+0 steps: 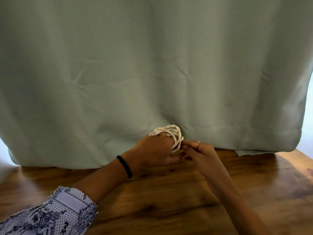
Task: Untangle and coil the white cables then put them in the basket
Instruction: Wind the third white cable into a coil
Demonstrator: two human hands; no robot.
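A white cable is wound in several loops around the fingers of my left hand, which holds the coil just above the wooden table. A clear plug end sticks out over the knuckles. My right hand meets it from the right and pinches the cable at the lower edge of the coil. A thin ring shows on one right finger. No basket is in view.
A pale green curtain hangs right behind the hands and drapes onto the table's far edge. My left wrist carries a black band, and a patterned sleeve fills the lower left corner.
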